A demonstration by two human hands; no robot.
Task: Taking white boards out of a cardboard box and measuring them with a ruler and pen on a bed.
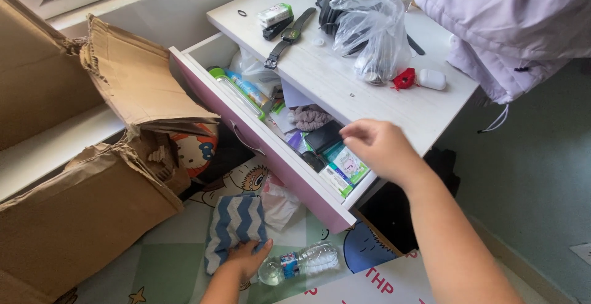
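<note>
We see the right hand (380, 147) hovering over the open pink-fronted drawer (271, 156), fingers loosely curled and holding nothing, just above a small black case (322, 136) and teal-and-white packets (346, 164) inside. The left hand (246, 258) rests flat and open on the floor, touching a blue-and-white zigzag cloth (233, 225), with a crushed clear plastic bottle (298, 264) just beside it. On the white surface (345, 92) lie a black wristwatch (289, 36) and a crumpled clear plastic bag (369, 30). Torn brown cardboard boxes (92, 175) stand to the left.
</note>
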